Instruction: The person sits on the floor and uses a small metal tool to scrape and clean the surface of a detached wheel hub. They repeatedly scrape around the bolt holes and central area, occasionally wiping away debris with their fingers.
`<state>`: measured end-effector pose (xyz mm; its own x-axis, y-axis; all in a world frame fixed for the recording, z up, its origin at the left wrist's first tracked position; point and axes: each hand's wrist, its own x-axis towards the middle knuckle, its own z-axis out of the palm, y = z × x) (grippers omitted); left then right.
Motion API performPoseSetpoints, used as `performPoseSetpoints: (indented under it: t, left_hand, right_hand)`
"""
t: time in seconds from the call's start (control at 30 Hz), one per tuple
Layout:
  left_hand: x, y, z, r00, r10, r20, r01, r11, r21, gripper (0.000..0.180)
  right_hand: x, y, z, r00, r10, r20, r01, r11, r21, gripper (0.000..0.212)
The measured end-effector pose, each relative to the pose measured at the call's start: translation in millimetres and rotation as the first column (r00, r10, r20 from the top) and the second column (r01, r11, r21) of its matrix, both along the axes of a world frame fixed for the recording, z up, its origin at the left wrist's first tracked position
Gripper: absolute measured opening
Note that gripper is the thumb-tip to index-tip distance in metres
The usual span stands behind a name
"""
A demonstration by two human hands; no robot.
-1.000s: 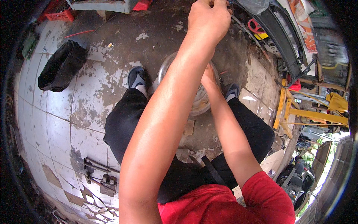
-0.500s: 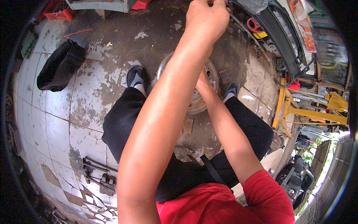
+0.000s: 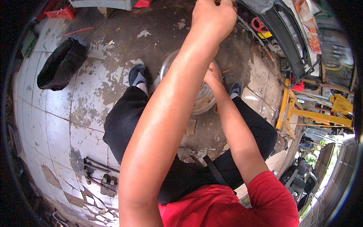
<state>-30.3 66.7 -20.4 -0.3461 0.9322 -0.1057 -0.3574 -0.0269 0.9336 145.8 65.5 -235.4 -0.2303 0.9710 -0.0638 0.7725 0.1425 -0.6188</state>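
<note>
A round metal wheel rim (image 3: pixel 204 101), pale and worn, lies on the floor between my feet. My left forearm crosses over it and hides much of it. My left hand (image 3: pixel 214 18) is raised far beyond the rim at the top edge, fingers curled; their tips are cut off, so what they grip is not visible. Lower down, my right hand (image 3: pixel 213 76) is over the rim's right part, closed, with its fingers partly behind my left forearm. A small dark end of something shows at it, too little to name.
A black open bag (image 3: pixel 62 64) stands on the tiles at left. Metal tools (image 3: pixel 102 176) lie near broken tiles at lower left. A yellow metal frame (image 3: pixel 285 104) and a black vehicle part (image 3: pixel 289 36) stand at right. A red crate (image 3: pixel 60 13) sits far left.
My right hand has moved slightly right and away from me, coming out more from behind my left forearm. My left hand has shifted a little to the right, still curled.
</note>
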Motion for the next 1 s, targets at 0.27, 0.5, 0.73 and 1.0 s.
performPoseSetpoints:
  t: [0.27, 0.5, 0.73, 1.0]
  left_hand:
    - [5.1, 11.7, -3.1, 1.0, -0.008, -0.008, 0.007, 0.996, -0.084, 0.028]
    - [2.9, 9.5, -4.2, 1.0, 0.007, 0.021, -0.006, 0.999, -0.048, 0.028]
    - [5.1, 6.1, -1.5, 0.999, -0.005, 0.037, 0.005, 1.0, -0.021, 0.028]
    - [4.0, 1.4, 0.4, 0.998, -0.007, -0.07, 0.004, 0.999, -0.046, 0.028]
  right_hand:
    - [-0.6, 5.8, -4.0, 0.994, 0.09, -0.068, -0.087, 0.995, 0.054, 0.019]
    - [-16.4, -0.4, 0.8, 0.986, 0.115, -0.122, -0.106, 0.991, 0.077, 0.02]
    - [-7.5, 7.6, -17.4, 0.989, 0.145, -0.038, -0.143, 0.988, 0.056, 0.021]
    - [-5.1, 10.3, -2.7, 0.981, 0.191, -0.03, -0.186, 0.974, 0.132, 0.02]
